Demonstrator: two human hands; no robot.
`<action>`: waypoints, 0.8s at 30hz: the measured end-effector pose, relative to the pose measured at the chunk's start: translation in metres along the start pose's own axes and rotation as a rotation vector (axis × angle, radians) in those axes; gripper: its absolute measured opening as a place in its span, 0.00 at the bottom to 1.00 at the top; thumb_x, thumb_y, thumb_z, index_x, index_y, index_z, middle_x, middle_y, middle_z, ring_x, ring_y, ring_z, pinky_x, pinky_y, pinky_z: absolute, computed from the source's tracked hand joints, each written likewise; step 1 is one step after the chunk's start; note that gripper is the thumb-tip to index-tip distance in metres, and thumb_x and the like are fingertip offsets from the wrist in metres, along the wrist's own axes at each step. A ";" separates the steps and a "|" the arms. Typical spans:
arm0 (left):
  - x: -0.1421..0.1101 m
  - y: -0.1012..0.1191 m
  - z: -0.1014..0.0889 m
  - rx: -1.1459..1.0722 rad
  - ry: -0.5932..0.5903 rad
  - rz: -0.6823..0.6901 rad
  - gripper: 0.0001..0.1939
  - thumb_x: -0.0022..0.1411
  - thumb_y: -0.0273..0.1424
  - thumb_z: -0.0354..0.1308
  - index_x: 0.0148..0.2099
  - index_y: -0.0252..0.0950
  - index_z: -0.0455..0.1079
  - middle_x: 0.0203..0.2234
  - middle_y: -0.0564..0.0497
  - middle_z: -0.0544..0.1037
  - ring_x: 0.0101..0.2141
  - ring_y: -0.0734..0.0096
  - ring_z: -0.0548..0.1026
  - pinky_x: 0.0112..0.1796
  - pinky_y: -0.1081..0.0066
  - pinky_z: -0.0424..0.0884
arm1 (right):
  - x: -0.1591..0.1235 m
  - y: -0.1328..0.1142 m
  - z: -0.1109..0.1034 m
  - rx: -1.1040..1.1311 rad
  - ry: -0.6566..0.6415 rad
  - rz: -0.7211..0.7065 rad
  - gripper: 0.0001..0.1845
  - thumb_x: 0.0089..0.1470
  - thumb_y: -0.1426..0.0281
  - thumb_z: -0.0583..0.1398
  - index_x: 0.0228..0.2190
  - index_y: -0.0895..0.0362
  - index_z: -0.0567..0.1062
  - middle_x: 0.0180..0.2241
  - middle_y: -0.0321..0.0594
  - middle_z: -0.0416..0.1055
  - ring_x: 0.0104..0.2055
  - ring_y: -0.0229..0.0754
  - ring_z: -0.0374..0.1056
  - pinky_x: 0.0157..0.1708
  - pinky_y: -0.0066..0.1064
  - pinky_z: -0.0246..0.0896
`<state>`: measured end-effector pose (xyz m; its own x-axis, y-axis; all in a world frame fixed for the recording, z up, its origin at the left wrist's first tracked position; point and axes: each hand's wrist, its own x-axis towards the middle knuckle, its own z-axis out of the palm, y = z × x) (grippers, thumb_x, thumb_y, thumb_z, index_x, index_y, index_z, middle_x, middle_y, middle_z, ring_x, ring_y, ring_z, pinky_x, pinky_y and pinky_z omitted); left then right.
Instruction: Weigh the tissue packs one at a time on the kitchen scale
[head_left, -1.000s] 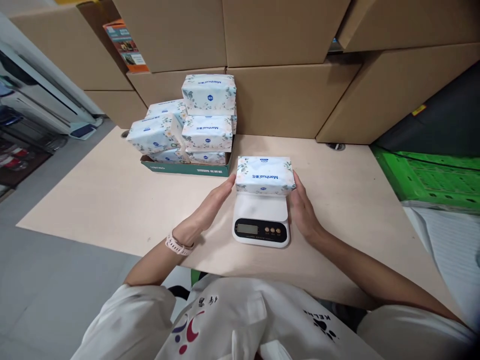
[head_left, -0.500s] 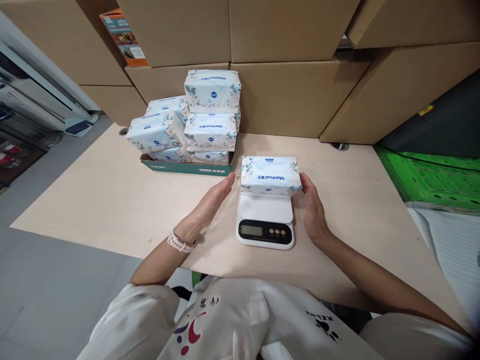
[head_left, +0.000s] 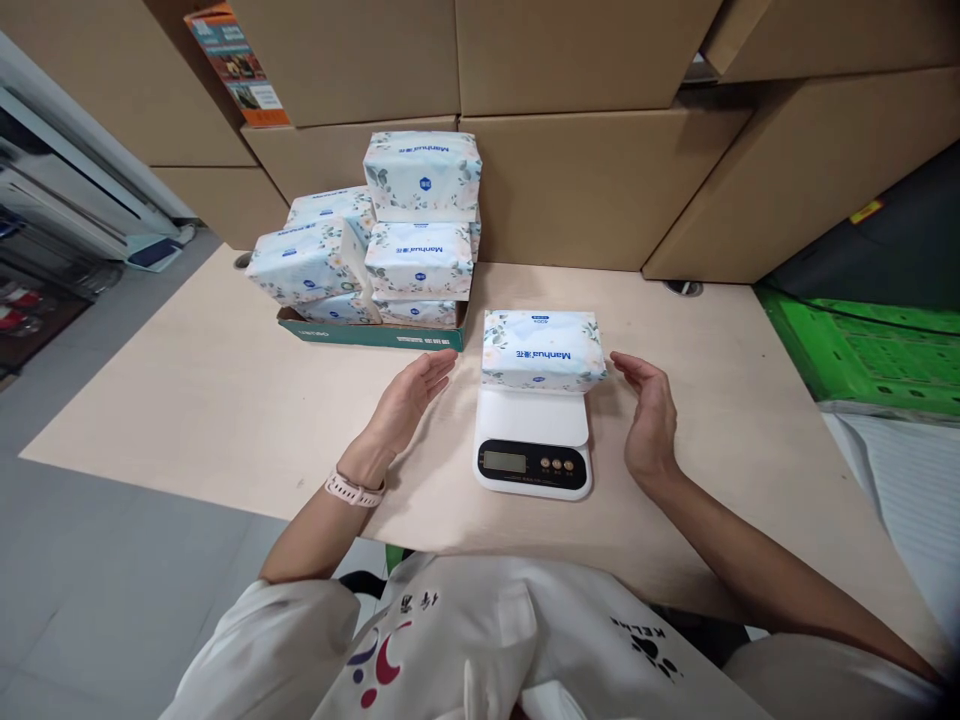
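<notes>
A pack of tissues (head_left: 541, 352) with a pale blue floral wrapper lies across the far part of a white digital scale (head_left: 532, 418). The scale's black panel faces me, and I cannot read anything on its display. My left hand (head_left: 411, 400) is held to the left of the pack, fingers stretched out, holding nothing. On the other side, my right hand (head_left: 651, 415) is apart from the pack's right end, its fingers extended and empty. Several more tissue packs (head_left: 422, 178) are stacked in a low green carton (head_left: 360, 335) beyond my left hand.
Large cardboard boxes (head_left: 555, 190) form a wall along the back of the wooden table (head_left: 187, 400). An orange printed box (head_left: 240, 70) is wedged among them. At the right are a green plastic crate (head_left: 847, 355) and a dark bin-like object (head_left: 885, 220).
My right hand has drawn away from the pack to the right, opening a gap. My left hand has shifted slightly left. The pack stays on the scale.
</notes>
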<state>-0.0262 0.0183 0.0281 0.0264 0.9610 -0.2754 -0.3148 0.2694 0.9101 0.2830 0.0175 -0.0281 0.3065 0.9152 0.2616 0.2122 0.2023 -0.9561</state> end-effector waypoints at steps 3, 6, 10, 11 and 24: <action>0.000 0.001 0.000 -0.003 0.011 0.031 0.21 0.59 0.49 0.66 0.45 0.38 0.81 0.57 0.44 0.81 0.66 0.50 0.71 0.68 0.53 0.62 | 0.000 -0.003 0.000 0.015 0.034 -0.035 0.27 0.69 0.48 0.48 0.47 0.52 0.77 0.56 0.44 0.76 0.63 0.47 0.70 0.71 0.54 0.57; 0.000 0.002 0.001 -0.009 0.014 0.042 0.17 0.59 0.47 0.67 0.41 0.38 0.81 0.52 0.45 0.83 0.62 0.51 0.74 0.66 0.53 0.65 | 0.000 -0.005 0.001 0.019 0.046 -0.042 0.24 0.69 0.49 0.49 0.43 0.52 0.76 0.56 0.44 0.76 0.63 0.47 0.70 0.71 0.55 0.57; -0.001 0.001 0.003 -0.022 0.006 0.054 0.16 0.57 0.45 0.69 0.40 0.38 0.81 0.50 0.46 0.83 0.61 0.53 0.74 0.66 0.54 0.65 | 0.001 -0.005 0.000 -0.002 0.026 -0.030 0.25 0.69 0.48 0.49 0.43 0.51 0.76 0.56 0.44 0.76 0.64 0.48 0.69 0.71 0.56 0.55; -0.001 0.001 0.004 -0.018 0.000 0.059 0.17 0.57 0.45 0.69 0.41 0.38 0.81 0.50 0.46 0.83 0.62 0.53 0.74 0.67 0.55 0.65 | 0.001 -0.005 -0.001 -0.014 0.011 -0.023 0.26 0.69 0.47 0.48 0.44 0.51 0.76 0.57 0.44 0.76 0.65 0.48 0.69 0.72 0.56 0.55; 0.044 0.032 0.103 0.237 -0.584 -0.013 0.26 0.66 0.48 0.61 0.63 0.47 0.76 0.73 0.58 0.64 0.76 0.51 0.52 0.75 0.52 0.47 | 0.046 -0.013 -0.007 0.082 -0.044 0.049 0.37 0.62 0.41 0.54 0.63 0.49 0.68 0.68 0.45 0.67 0.72 0.54 0.62 0.74 0.50 0.54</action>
<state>0.0623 0.0758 0.0773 0.5638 0.8150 -0.1335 -0.0936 0.2237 0.9701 0.3008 0.0549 -0.0025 0.2736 0.9387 0.2096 0.1209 0.1827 -0.9757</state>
